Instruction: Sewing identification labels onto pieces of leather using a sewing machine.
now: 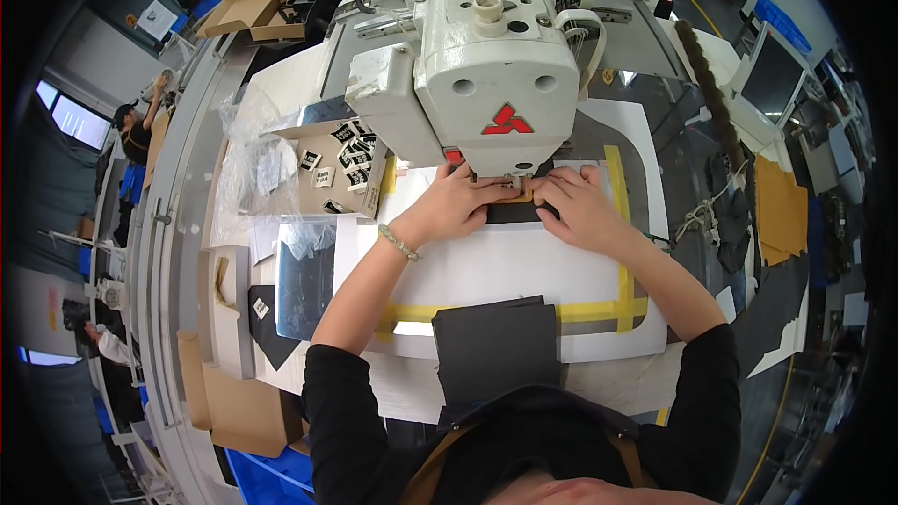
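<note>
A black fabric piece [514, 214] lies under the head of a white sewing machine [491, 75], at the needle area. My left hand [452, 204] is at its left edge, index finger stretched toward the needle and thumb bent near the edge. My right hand [578, 209] holds the right side with bent fingers. Between my fingertips shows a small tan-orange frame [528, 195], partly hidden by the hands and machine. Nearer to me, a stack of black pieces [496, 346] lies at the table's front edge.
A box [288, 204] of small black and white labels stands left, with clear plastic film [257, 164] beside it. Yellow tape [619, 224] marks the white work surface. An open white box [224, 309] lies lower left, and brown sheets [780, 210] hang right.
</note>
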`<state>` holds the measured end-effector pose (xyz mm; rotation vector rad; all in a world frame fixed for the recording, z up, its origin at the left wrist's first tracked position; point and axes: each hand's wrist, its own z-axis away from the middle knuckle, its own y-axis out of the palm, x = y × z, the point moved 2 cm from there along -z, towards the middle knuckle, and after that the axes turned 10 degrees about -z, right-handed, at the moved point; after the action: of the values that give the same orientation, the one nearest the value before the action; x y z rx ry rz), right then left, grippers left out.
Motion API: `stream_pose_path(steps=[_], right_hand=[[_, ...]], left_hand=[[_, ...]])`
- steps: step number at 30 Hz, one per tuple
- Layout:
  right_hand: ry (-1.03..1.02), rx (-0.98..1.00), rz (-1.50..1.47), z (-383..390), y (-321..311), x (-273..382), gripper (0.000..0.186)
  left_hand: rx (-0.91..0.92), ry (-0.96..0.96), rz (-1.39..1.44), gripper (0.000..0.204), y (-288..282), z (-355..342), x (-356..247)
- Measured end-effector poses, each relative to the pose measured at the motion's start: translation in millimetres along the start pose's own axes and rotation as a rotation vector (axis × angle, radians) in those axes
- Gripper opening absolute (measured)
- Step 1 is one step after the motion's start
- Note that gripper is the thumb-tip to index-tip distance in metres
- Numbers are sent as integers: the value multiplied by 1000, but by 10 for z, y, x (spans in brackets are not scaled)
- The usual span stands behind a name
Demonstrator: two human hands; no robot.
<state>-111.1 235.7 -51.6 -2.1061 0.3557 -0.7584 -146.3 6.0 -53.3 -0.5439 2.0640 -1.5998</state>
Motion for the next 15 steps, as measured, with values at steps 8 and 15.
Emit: stream_pose_path(steps=[8,15], right_hand=[[-9,-38,56,221,-206,8,21],[115,-43,190,605,-561,39,20]], left_hand=[[4,-81,-99,31,-31,130,43],[-66,-37,-235,35,-4,77,-83]])
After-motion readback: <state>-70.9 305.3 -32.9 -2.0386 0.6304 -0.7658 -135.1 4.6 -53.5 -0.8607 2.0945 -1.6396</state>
